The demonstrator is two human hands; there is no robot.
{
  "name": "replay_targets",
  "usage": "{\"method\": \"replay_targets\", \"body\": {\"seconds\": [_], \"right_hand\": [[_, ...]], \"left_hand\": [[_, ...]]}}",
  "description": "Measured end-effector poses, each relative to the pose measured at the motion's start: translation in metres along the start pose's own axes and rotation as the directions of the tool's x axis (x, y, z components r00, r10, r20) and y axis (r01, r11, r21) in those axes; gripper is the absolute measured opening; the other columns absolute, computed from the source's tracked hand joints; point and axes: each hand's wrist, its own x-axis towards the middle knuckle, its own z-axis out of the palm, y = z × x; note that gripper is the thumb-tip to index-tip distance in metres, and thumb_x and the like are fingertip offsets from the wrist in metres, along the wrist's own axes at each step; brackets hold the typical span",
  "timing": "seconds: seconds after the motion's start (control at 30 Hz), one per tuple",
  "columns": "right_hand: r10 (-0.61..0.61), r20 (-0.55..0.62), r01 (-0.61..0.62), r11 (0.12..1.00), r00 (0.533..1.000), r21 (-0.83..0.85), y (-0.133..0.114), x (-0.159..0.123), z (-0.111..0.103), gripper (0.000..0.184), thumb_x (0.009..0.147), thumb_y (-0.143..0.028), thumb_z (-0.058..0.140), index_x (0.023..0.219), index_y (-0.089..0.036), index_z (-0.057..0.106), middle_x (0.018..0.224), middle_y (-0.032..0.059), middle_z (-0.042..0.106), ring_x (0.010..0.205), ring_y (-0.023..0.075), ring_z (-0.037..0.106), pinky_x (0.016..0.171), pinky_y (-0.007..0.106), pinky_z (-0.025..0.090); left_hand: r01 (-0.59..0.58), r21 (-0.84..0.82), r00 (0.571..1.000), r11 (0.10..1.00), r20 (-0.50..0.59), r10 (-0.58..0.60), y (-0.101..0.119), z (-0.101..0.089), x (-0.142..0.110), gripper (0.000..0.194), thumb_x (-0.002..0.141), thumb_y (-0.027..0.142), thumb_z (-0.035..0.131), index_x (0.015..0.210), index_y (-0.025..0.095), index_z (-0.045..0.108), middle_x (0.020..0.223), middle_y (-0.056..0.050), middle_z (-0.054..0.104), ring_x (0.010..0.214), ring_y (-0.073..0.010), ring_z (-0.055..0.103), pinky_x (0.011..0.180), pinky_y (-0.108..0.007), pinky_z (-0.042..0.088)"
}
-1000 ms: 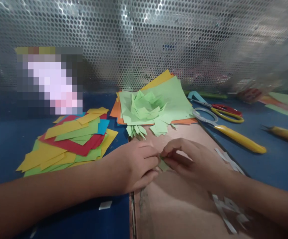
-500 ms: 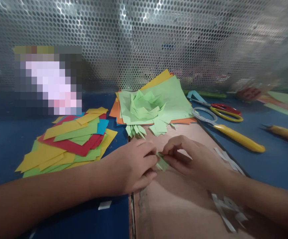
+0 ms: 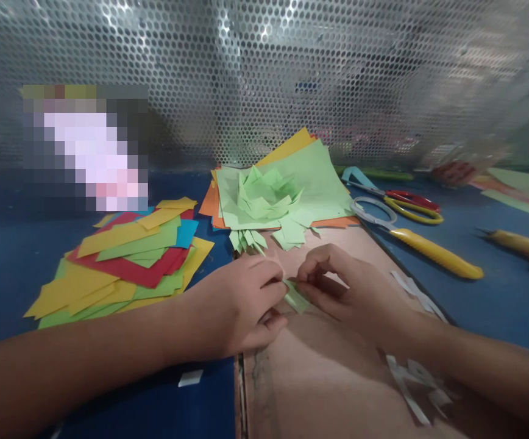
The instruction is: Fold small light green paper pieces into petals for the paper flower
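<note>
A small piece of light green paper (image 3: 297,300) is pinched between my two hands above the brown board (image 3: 319,390). My left hand (image 3: 250,308) has its fingers curled on the paper's left edge. From the other side, the thumb and fingertips of my right hand (image 3: 342,283) grip its upper right corner. The fingers partly hide the paper, so its folds are hard to make out. Just beyond my hands lie several folded green paper pieces (image 3: 246,240) and some loose green slips (image 3: 291,235). Behind them a green folded-paper ring with pointed tips (image 3: 269,194) rests on stacked coloured sheets (image 3: 323,177).
Cut paper in yellow, red, green and blue (image 3: 127,256) is piled at left. To the right lie scissors (image 3: 413,204), a yellow-handled tool with a grey loop (image 3: 433,250) and an orange-handled pointed tool (image 3: 520,245). White paper scraps (image 3: 411,390) lie near my right forearm. A perforated metal panel (image 3: 177,79) stands behind.
The view has shifted very slightly. Both hands stay on the green paper in nearly the same place, with only a small shift of the fingers.
</note>
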Motion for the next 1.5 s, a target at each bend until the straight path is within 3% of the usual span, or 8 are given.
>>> {"method": "replay_targets", "body": {"seconds": [0.4, 0.67, 0.93, 1.5], "right_hand": [[-0.011, -0.012, 0.010, 0.998, 1.000, -0.059, -0.0021, 0.0003, -0.0016, 0.008, 0.079, -0.015, 0.053, 0.082, -0.021, 0.048, 0.075, 0.0004, 0.063, 0.061, 0.0124, 0.059, 0.054, 0.023, 0.047], [0.035, 0.024, -0.038, 0.990, 0.999, 0.137, -0.0008, 0.0024, 0.0014, 0.013, 0.081, -0.018, 0.056, 0.087, -0.022, 0.045, 0.075, -0.0021, 0.058, 0.059, 0.0095, 0.056, 0.053, 0.020, 0.048], [0.059, 0.028, -0.061, 0.995, 0.998, 0.077, -0.0007, 0.0044, 0.0026, 0.012, 0.080, -0.014, 0.052, 0.084, -0.022, 0.043, 0.073, -0.0012, 0.059, 0.060, 0.0110, 0.057, 0.053, 0.021, 0.047], [0.016, 0.017, -0.017, 0.999, 1.000, 0.041, -0.0048, 0.0022, 0.0006, 0.012, 0.081, -0.011, 0.048, 0.085, -0.021, 0.045, 0.077, 0.0007, 0.062, 0.068, 0.0126, 0.062, 0.059, 0.023, 0.051]], "left_hand": [[-0.057, 0.044, 0.998, 0.997, 0.022, 0.056, -0.0005, -0.0003, 0.0047, 0.019, 0.085, 0.019, 0.045, 0.084, 0.010, 0.062, 0.087, -0.011, 0.057, 0.081, -0.0216, 0.049, 0.078, -0.036, 0.042], [-0.084, 0.063, 0.996, 0.994, -0.007, 0.085, -0.0021, -0.0006, 0.0046, 0.017, 0.084, 0.019, 0.048, 0.079, 0.011, 0.061, 0.087, -0.011, 0.058, 0.083, -0.0218, 0.049, 0.080, -0.036, 0.043], [-0.095, 0.047, 0.995, 0.994, -0.007, 0.096, -0.0036, 0.0015, 0.0034, 0.017, 0.083, 0.019, 0.050, 0.076, 0.010, 0.063, 0.088, -0.010, 0.056, 0.086, -0.0204, 0.049, 0.086, -0.035, 0.042], [-0.100, 0.125, 0.995, 0.987, -0.011, 0.102, -0.0022, -0.0004, 0.0024, 0.022, 0.085, 0.020, 0.047, 0.076, 0.008, 0.064, 0.078, -0.011, 0.060, 0.079, -0.0216, 0.054, 0.073, -0.034, 0.047]]}}
